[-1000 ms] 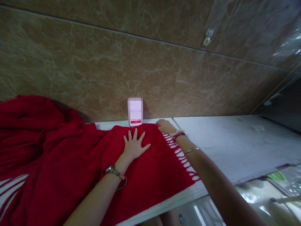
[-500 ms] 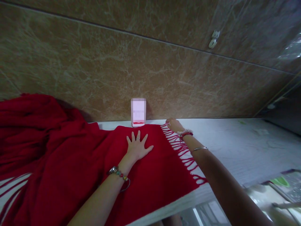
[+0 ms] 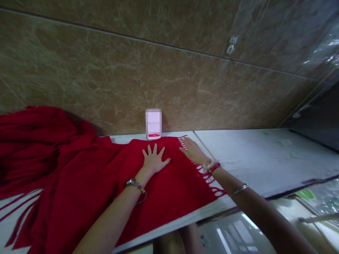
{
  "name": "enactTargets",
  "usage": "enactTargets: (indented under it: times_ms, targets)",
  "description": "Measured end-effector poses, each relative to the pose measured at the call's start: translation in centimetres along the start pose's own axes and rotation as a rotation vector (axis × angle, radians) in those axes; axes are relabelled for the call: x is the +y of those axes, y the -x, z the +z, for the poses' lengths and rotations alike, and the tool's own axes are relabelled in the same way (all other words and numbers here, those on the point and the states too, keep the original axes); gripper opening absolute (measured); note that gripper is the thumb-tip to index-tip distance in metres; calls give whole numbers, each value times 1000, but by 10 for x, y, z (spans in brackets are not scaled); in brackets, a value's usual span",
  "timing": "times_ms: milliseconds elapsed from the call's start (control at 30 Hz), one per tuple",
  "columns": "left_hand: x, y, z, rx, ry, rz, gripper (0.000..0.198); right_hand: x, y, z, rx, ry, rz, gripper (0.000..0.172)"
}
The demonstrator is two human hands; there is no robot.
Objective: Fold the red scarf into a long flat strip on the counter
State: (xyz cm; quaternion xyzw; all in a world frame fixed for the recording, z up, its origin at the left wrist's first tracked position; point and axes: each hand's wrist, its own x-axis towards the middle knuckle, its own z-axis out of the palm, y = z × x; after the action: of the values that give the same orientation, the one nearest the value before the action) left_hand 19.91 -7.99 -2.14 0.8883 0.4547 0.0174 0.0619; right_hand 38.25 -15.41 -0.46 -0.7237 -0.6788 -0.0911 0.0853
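A red fringed scarf (image 3: 169, 183) lies across the white table, flat on the right part and bunched into folds on the left. My left hand (image 3: 154, 161) rests palm down on the flat part, fingers spread, a ring on one of them. Over the fringe (image 3: 206, 178) at the scarf's right end is my right hand (image 3: 194, 151), its fingers stretched out and touching the tassels near the back corner. Neither hand grips the cloth.
A phone (image 3: 153, 123) with a lit, blurred screen leans against the brown marbled wall (image 3: 106, 70) behind the scarf. The white table (image 3: 254, 151) runs on to the right, past a seam. A wall socket (image 3: 232, 44) is higher up.
My right hand has let go of the corner tassel and opened flat over the fringe. My left hand stays spread on the scarf. The view has shifted slightly.
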Motion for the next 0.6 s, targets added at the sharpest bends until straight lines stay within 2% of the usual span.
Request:
enactTargets:
  times_ms: [100, 200, 300, 600]
  targets:
    - [3, 1, -3, -12, -7, 1, 72, -27, 26, 10, -56, -32, -118, 52]
    - [10, 0, -3, -9, -8, 11, 73, -29, 44, 17, -72, 4, -113, 48]
    - [25, -3, 1, -2, 4, 37, 73, -11, 54, 16, -76, 48, -81, 49]
    - [89, -15, 8, 5, 86, 137, 72, 50, 80, 14, -59, 169, -30, 48]
